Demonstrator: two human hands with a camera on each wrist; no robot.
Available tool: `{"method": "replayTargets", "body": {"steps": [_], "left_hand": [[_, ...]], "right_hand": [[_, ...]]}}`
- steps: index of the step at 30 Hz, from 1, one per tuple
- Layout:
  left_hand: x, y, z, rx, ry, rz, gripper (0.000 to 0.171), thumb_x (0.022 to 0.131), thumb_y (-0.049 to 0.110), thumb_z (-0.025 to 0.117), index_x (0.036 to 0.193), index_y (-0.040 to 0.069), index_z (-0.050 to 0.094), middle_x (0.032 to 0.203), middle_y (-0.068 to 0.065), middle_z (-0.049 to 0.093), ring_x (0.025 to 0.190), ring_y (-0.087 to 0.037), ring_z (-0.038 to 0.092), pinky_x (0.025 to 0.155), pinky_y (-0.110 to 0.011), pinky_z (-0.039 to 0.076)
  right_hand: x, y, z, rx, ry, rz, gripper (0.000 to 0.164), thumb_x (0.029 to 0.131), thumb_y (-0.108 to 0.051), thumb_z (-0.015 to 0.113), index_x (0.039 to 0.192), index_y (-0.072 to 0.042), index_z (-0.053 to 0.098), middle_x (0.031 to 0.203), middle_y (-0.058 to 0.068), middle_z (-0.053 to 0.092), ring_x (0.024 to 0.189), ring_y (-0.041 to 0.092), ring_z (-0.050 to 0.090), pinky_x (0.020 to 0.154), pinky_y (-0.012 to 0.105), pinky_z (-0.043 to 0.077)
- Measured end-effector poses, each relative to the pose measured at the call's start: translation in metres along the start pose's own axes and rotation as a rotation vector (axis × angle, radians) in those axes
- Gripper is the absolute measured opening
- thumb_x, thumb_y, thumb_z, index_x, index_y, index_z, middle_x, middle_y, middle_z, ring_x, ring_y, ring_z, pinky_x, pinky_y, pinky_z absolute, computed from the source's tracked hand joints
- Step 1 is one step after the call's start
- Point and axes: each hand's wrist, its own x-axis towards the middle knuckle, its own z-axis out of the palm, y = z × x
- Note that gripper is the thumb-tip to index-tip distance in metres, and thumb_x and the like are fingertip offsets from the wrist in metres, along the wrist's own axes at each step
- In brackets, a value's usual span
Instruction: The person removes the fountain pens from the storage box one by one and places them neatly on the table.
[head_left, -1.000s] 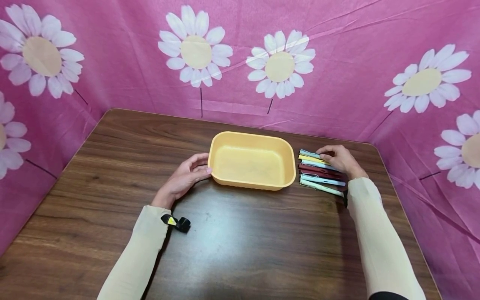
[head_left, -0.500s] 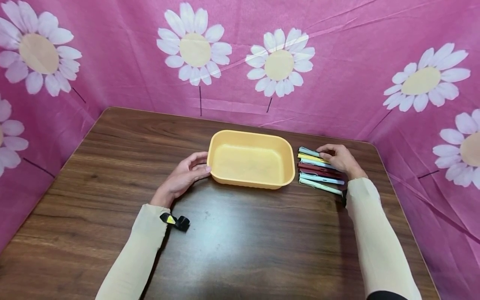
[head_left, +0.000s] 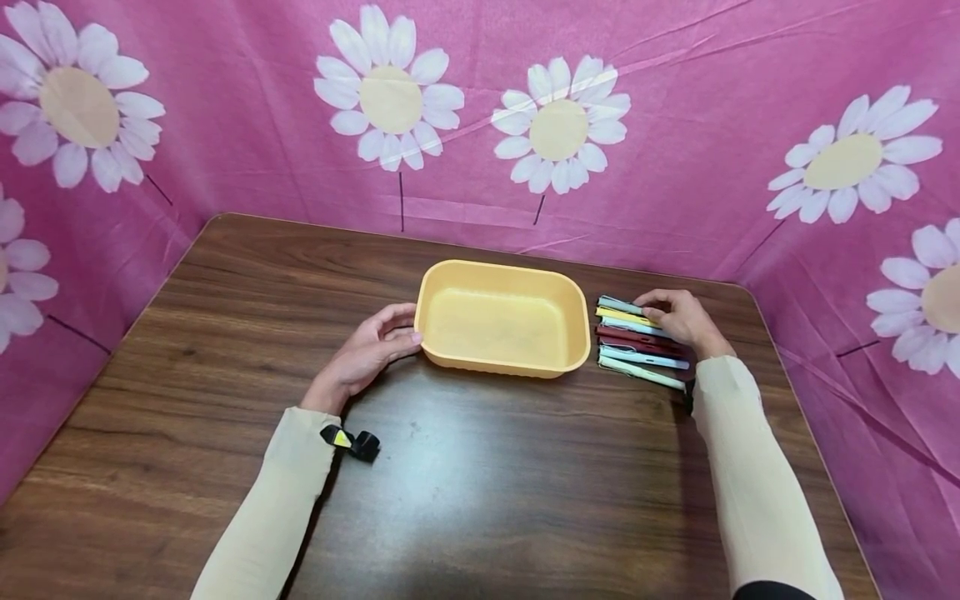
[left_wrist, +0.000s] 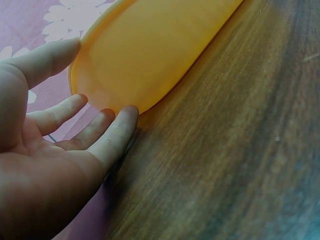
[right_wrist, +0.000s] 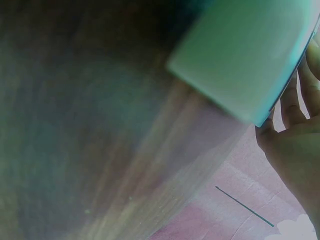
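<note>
A yellow plastic tray [head_left: 498, 367] with rounded corners stands on the wooden table, nothing inside it. At its left end my left hand [head_left: 369, 354] touches the wall with spread, relaxed fingertips; the left wrist view shows those fingers [left_wrist: 112, 140] against the tray's outer side [left_wrist: 145, 55]. To the right of the tray lies a row of several slim pens, dark red [head_left: 637, 340], light blue and pale green [head_left: 641, 372] among them. My right hand [head_left: 681, 321] reaches over their right ends. Its thumb and forefinger pinch the farthest pen, a grey-green one [head_left: 617, 305], beside a yellow pen [head_left: 624, 316].
The brown wood-grain table [head_left: 450, 492] reaches back to a pink cloth [head_left: 472, 208] printed with white daisies. Its back edge runs close behind the tray and pens. A large blurred green shape [right_wrist: 245, 60] fills part of the right wrist view.
</note>
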Motion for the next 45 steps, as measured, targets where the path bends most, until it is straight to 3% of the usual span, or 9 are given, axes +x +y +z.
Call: {"method": "replayTargets", "body": {"steps": [10, 14, 18, 21, 24, 29, 32, 38, 45], "left_hand": [[0.000, 0.000, -0.001, 0.029, 0.000, 0.013, 0.061, 0.096, -0.006, 0.059, 0.149, -0.010, 0.031, 0.146, -0.032, 0.038, 0.116, -0.023, 0.057, 0.095, -0.024, 0.053], [0.000, 0.000, -0.001, 0.035, 0.001, 0.020, 0.060, 0.095, -0.007, 0.059, 0.149, -0.010, 0.032, 0.145, -0.032, 0.039, 0.118, -0.025, 0.057, 0.095, -0.024, 0.053], [-0.001, -0.001, 0.000, 0.045, -0.006, 0.019, 0.060, 0.096, -0.005, 0.061, 0.149, -0.009, 0.033, 0.145, -0.030, 0.040, 0.119, -0.026, 0.056, 0.096, -0.026, 0.053], [-0.003, -0.002, -0.002, 0.070, 0.011, 0.017, 0.060, 0.096, -0.005, 0.061, 0.149, -0.008, 0.033, 0.145, -0.030, 0.041, 0.117, -0.023, 0.057, 0.095, -0.024, 0.053], [-0.005, 0.000, -0.005, 0.086, 0.036, 0.011, 0.058, 0.097, -0.005, 0.060, 0.149, -0.009, 0.034, 0.144, -0.030, 0.042, 0.113, -0.021, 0.058, 0.095, -0.024, 0.053], [-0.003, 0.007, -0.005, 0.115, 0.055, 0.029, 0.053, 0.101, 0.000, 0.056, 0.148, -0.011, 0.035, 0.145, -0.031, 0.041, 0.120, -0.026, 0.056, 0.103, -0.035, 0.051], [-0.004, 0.012, -0.006, 0.199, 0.113, 0.064, 0.050, 0.102, 0.003, 0.057, 0.146, -0.011, 0.038, 0.144, -0.031, 0.044, 0.124, -0.030, 0.052, 0.104, -0.037, 0.051], [-0.009, 0.020, -0.008, 0.463, 0.223, 0.143, 0.047, 0.102, 0.011, 0.061, 0.142, -0.007, 0.047, 0.142, -0.027, 0.051, 0.130, -0.034, 0.050, 0.108, -0.040, 0.045], [-0.014, 0.030, -0.007, 0.666, 0.255, 0.231, 0.046, 0.101, 0.014, 0.064, 0.141, -0.004, 0.050, 0.143, -0.027, 0.050, 0.134, -0.039, 0.046, 0.111, -0.050, 0.042]], "right_hand": [[-0.004, 0.000, -0.004, 0.021, 0.034, -0.025, 0.027, 0.104, -0.012, 0.058, 0.126, 0.002, 0.066, 0.128, 0.028, 0.061, 0.098, 0.032, 0.059, 0.072, 0.029, 0.049], [-0.011, 0.002, -0.009, 0.056, 0.101, -0.033, 0.031, 0.105, -0.016, 0.056, 0.128, 0.003, 0.064, 0.133, 0.028, 0.058, 0.103, 0.034, 0.057, 0.071, 0.028, 0.047], [-0.024, 0.009, -0.012, 0.067, 0.188, -0.029, 0.032, 0.105, -0.017, 0.055, 0.128, 0.004, 0.064, 0.131, 0.028, 0.060, 0.098, 0.022, 0.058, 0.067, 0.023, 0.045], [-0.031, 0.009, -0.010, 0.079, 0.208, -0.031, 0.033, 0.105, -0.017, 0.056, 0.128, 0.005, 0.064, 0.128, 0.028, 0.061, 0.094, 0.014, 0.057, 0.067, 0.019, 0.045], [-0.034, 0.004, -0.006, 0.090, 0.199, -0.032, 0.035, 0.105, -0.020, 0.056, 0.130, 0.004, 0.062, 0.129, 0.028, 0.061, 0.100, 0.021, 0.059, 0.075, 0.026, 0.048], [-0.039, -0.010, -0.003, 0.074, 0.216, -0.035, 0.043, 0.106, -0.026, 0.055, 0.137, 0.004, 0.056, 0.141, 0.031, 0.051, 0.119, 0.047, 0.052, 0.092, 0.057, 0.046], [-0.041, -0.020, -0.002, 0.058, 0.273, -0.055, 0.047, 0.105, -0.030, 0.056, 0.141, 0.002, 0.053, 0.146, 0.031, 0.046, 0.124, 0.051, 0.048, 0.097, 0.065, 0.042], [-0.046, -0.036, 0.003, 0.028, 0.388, -0.114, 0.052, 0.105, -0.033, 0.056, 0.145, -0.001, 0.051, 0.150, 0.026, 0.045, 0.136, 0.047, 0.041, 0.106, 0.065, 0.037], [-0.054, -0.056, 0.009, 0.011, 0.384, -0.151, 0.055, 0.105, -0.035, 0.054, 0.147, 0.001, 0.048, 0.151, 0.027, 0.043, 0.140, 0.047, 0.036, 0.114, 0.063, 0.029]]}}
